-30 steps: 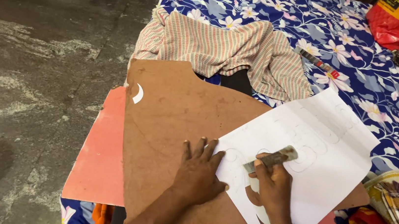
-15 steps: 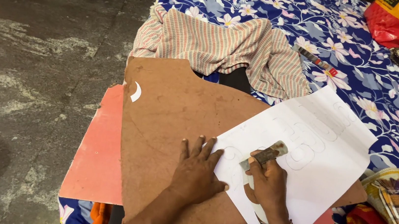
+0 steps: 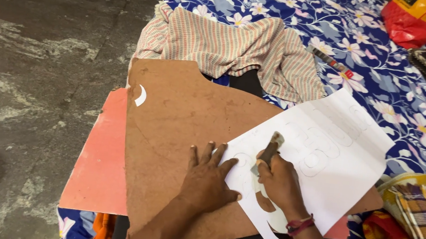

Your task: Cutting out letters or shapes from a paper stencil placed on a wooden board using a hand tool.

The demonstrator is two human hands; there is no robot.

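Observation:
A white paper sheet (image 3: 336,148) with faint outlined shapes lies on a brown hardboard (image 3: 181,116). My left hand (image 3: 211,180) presses flat on the board, its fingertips on the sheet's left edge. My right hand (image 3: 281,183) grips a small knife-like cutting tool (image 3: 268,153), its tip down on the paper near a drawn outline. Cut-out holes show in the sheet just below my right hand. A red band sits on my right wrist.
A pink-red sheet (image 3: 103,160) lies under the board. A striped cloth (image 3: 236,45) is bunched on the blue floral fabric (image 3: 385,85) behind. A small white curved offcut (image 3: 141,96) rests on the board. Plaid cloth (image 3: 425,210) is at right, bare floor (image 3: 33,74) at left.
My right hand has shifted left along the paper with the cutting tool and turned it more upright. My left hand has stayed pressed in place.

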